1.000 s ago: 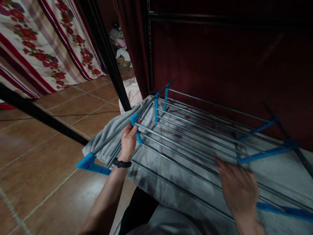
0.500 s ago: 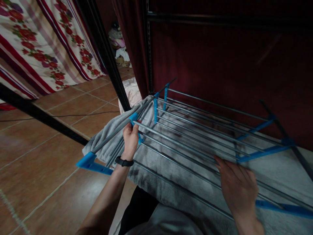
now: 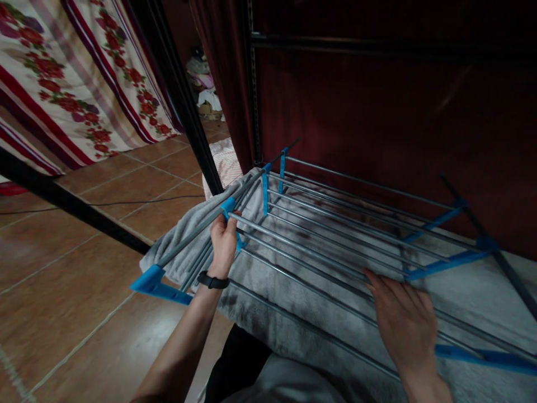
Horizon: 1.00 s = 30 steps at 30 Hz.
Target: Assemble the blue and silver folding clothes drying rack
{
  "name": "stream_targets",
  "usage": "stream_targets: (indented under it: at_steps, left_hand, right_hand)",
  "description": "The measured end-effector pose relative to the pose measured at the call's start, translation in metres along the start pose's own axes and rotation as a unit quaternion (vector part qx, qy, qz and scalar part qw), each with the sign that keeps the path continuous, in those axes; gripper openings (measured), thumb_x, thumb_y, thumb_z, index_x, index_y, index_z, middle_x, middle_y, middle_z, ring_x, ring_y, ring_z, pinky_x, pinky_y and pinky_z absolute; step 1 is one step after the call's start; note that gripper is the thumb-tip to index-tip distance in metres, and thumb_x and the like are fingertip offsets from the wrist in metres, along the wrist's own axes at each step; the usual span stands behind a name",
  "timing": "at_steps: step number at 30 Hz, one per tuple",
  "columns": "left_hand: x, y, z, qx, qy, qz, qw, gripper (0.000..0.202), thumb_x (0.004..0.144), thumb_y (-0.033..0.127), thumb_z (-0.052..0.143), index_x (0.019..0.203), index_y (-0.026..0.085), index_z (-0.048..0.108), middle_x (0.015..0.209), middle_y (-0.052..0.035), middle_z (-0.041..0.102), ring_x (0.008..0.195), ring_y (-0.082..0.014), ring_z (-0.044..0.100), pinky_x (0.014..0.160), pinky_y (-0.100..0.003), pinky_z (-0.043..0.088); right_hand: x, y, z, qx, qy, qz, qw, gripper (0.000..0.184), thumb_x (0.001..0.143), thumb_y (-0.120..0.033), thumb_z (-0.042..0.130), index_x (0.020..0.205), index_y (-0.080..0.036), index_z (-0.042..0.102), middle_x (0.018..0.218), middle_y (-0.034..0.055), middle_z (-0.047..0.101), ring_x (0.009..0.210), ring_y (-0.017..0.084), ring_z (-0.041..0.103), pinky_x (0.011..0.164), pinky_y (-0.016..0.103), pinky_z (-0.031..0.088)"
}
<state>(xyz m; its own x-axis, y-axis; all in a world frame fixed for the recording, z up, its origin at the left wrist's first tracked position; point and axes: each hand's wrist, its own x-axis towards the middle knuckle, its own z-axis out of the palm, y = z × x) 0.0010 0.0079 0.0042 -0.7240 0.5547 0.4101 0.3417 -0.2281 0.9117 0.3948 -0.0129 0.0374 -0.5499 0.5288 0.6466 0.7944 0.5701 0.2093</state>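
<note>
A metal drying rack point(image 3: 302, 242) with grey bars and blue plastic joints lies across a grey blanket point(image 3: 268, 313). My left hand point(image 3: 224, 240), with a black band on the wrist, is closed round the rack at a blue joint point(image 3: 227, 206) on its left side. Farther right, my right hand point(image 3: 405, 319) grips one of the long bars, its thumb on top and its other fingers partly hidden beneath. A blue end piece point(image 3: 157, 285) sticks out past the blanket's left edge. Another blue piece point(image 3: 486, 358) shows beyond my right hand.
Black metal posts point(image 3: 180, 95) rise at the left, and a black crossbar point(image 3: 356, 45) runs before a dark red curtain point(image 3: 377, 117). A floral curtain point(image 3: 84, 78) hangs at upper left. A thin cable point(image 3: 104, 204) crosses the tiled floor point(image 3: 67, 313).
Both hands keep their grip on the rack. The rack's right part and my right hand have shifted very slightly left; the camera view has tilted a little.
</note>
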Motion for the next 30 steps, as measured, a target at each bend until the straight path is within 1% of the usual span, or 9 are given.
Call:
stream_targets:
  at_steps: [3,5,11,14,17,19,24,30]
  left_hand:
    - [0.0,-0.003,0.001,-0.013,0.002,0.001,1.0,0.025,0.088,0.044,0.064,0.087,0.02,0.07,0.092,-0.0054,0.073,0.107,-0.0274,0.067,0.105,-0.042,0.048]
    - [0.0,-0.005,0.001,-0.013,0.001,0.003,1.0,0.025,0.088,0.045,0.064,0.087,0.02,0.07,0.092,-0.0059,0.073,0.108,-0.0278,0.067,0.106,-0.043,0.048]
    - [-0.001,-0.003,0.001,0.012,0.013,0.02,1.0,0.028,0.089,0.045,0.062,0.087,0.019,0.071,0.099,-0.0071,0.075,0.101,-0.0263,0.068,0.101,-0.042,0.051]
    - [-0.002,-0.001,0.001,0.022,0.015,0.029,0.999,0.027,0.09,0.044,0.062,0.085,0.019,0.071,0.097,-0.0062,0.074,0.1,-0.0259,0.067,0.1,-0.041,0.052]
    - [-0.002,-0.002,0.001,0.026,0.011,0.025,0.999,0.025,0.09,0.042,0.061,0.086,0.019,0.07,0.094,-0.0056,0.074,0.098,-0.0258,0.068,0.099,-0.041,0.052]
    - [-0.001,-0.003,0.001,0.026,0.012,0.023,0.999,0.026,0.09,0.043,0.06,0.088,0.019,0.07,0.095,-0.0059,0.074,0.097,-0.0258,0.068,0.099,-0.041,0.052]
    - [-0.001,-0.004,0.002,0.017,0.013,0.036,0.999,0.029,0.091,0.047,0.061,0.087,0.02,0.07,0.093,-0.0063,0.074,0.1,-0.0266,0.068,0.101,-0.042,0.052]
    - [-0.002,-0.004,0.005,0.005,0.031,0.029,0.999,0.028,0.091,0.046,0.063,0.084,0.02,0.07,0.09,-0.0059,0.073,0.102,-0.0268,0.068,0.105,-0.043,0.049]
  right_hand:
    - [-0.001,0.001,0.001,-0.004,-0.004,-0.003,1.0,0.029,0.101,-0.018,0.057,0.129,-0.017,0.063,0.095,0.0049,0.073,0.08,0.021,0.059,0.079,0.038,0.039]
    - [-0.001,0.002,0.001,-0.003,-0.006,-0.006,1.0,0.028,0.102,-0.018,0.056,0.129,-0.017,0.064,0.095,0.0049,0.073,0.08,0.021,0.059,0.079,0.038,0.039]
    - [0.0,0.002,0.0,-0.007,-0.003,-0.011,1.0,0.028,0.102,-0.018,0.056,0.128,-0.017,0.064,0.092,0.0047,0.072,0.078,0.02,0.059,0.078,0.038,0.039]
    - [0.003,-0.002,0.0,-0.001,0.013,-0.002,1.0,0.026,0.101,-0.02,0.059,0.126,-0.015,0.064,0.093,0.0061,0.072,0.078,0.02,0.059,0.08,0.038,0.04]
    - [0.007,-0.007,0.002,0.007,0.026,-0.003,1.0,0.029,0.099,-0.025,0.064,0.126,-0.014,0.063,0.099,0.0077,0.073,0.081,0.02,0.061,0.084,0.038,0.042]
    - [0.01,-0.01,0.003,0.012,0.026,-0.009,1.0,0.03,0.098,-0.025,0.066,0.126,-0.014,0.063,0.098,0.0076,0.073,0.081,0.02,0.061,0.082,0.037,0.042]
    - [0.016,-0.011,0.005,0.018,0.023,-0.022,0.999,0.025,0.098,-0.023,0.065,0.121,-0.015,0.065,0.09,0.0054,0.071,0.076,0.019,0.058,0.075,0.035,0.04]
    - [0.017,-0.01,0.004,0.02,0.015,-0.018,1.0,0.023,0.099,-0.025,0.063,0.12,-0.015,0.065,0.087,0.0042,0.071,0.075,0.019,0.057,0.074,0.035,0.039]
